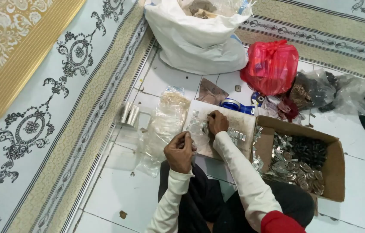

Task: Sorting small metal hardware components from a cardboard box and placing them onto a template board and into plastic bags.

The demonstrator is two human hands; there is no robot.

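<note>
Right hand [217, 122] rested, fingers curled, on small silvery metal pieces [199, 125] spread over a pale board [234, 118]; whether it gripped one could not be told. Left hand [180, 150], closed into a loose fist, pinched the edge of a clear plastic bag [165, 125] just beside the board. An open cardboard box [335, 162] of metal parts stood near the right forearm, with a red bag [271, 64] and white sack [195, 39] beyond.
</note>
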